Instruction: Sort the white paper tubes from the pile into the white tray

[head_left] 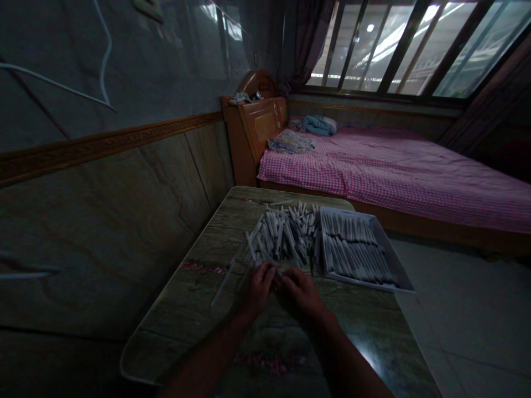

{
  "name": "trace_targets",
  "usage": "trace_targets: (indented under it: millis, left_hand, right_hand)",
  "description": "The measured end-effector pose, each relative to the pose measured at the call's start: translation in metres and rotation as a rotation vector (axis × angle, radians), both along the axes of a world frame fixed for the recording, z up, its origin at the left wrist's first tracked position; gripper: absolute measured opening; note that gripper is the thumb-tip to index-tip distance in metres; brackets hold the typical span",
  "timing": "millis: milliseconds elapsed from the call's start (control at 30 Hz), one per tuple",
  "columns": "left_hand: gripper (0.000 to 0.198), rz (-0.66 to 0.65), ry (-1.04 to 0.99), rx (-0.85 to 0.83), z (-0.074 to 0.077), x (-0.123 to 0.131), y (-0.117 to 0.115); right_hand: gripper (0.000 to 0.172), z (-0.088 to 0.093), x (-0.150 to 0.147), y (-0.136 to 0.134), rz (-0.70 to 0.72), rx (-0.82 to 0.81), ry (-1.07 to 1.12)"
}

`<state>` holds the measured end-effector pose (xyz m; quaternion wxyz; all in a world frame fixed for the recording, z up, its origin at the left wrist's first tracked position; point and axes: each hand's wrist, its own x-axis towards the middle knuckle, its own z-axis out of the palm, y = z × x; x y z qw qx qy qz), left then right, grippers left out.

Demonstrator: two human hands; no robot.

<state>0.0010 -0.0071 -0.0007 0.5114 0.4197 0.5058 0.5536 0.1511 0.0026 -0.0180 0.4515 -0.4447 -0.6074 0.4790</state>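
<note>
My left hand (259, 287) and my right hand (302, 289) meet at the near edge of a loose pile of thin white sticks (282, 235) on the table (199, 309). Both hands have their fingers curled together, pinching a white stick (274, 268) between them. A white tray (400, 268) to the right of the pile holds several of the same sticks laid in rows (354, 249). One long thin stick (222, 284) lies apart on the table to the left of my left hand.
The table stands against a tiled wall (124, 210) on the left. Beyond it is a bed with a pink checked sheet (394, 166), a wooden headboard (259, 119) and barred windows (394, 44). Tiled floor (468, 309) lies to the right.
</note>
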Motion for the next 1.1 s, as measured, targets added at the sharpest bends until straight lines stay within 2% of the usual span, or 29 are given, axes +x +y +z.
trace_targets:
  millis: [100,200,267,333,433,533,667,800,900,1100]
  left_hand:
    - [0.03,0.115,-0.018,0.063,0.0,-0.002,-0.004]
    - [0.028,0.308,-0.021,0.082,0.004,-0.015,-0.001]
    - [0.027,0.417,-0.008,0.07,0.009,-0.029,0.006]
    - [0.025,0.46,0.043,0.045,0.013,-0.045,0.013]
    - [0.015,0.399,0.237,0.042,0.018,-0.065,0.022]
    - [0.007,0.27,0.507,0.061,0.02,-0.073,0.025]
    - [0.017,0.096,1.008,0.133,0.021,-0.063,0.022]
    - [0.024,-0.039,1.439,0.079,0.024,-0.048,0.019]
    - [0.026,-0.059,1.577,0.054,0.028,-0.04,0.017]
    - [0.018,-0.038,1.597,0.075,0.029,-0.035,0.007]
  right_hand:
    - [0.037,0.0,0.004,0.004,-0.093,-0.157,0.192]
    - [0.046,0.006,0.009,0.008,-0.209,-0.268,0.281]
    - [0.044,0.009,0.011,0.009,-0.222,-0.297,0.315]
    - [0.038,0.011,0.011,0.01,-0.214,-0.289,0.317]
    - [0.035,0.011,0.009,0.01,-0.237,-0.251,0.31]
    - [0.036,0.01,0.009,0.01,-0.245,-0.239,0.326]
    - [0.036,0.011,0.009,0.011,-0.227,-0.247,0.362]
    - [0.04,0.008,0.009,0.013,-0.235,-0.287,0.413]
    - [0.041,0.004,0.008,0.014,-0.238,-0.29,0.445]
    - [0.027,0.004,0.011,0.009,-0.16,-0.229,0.33]
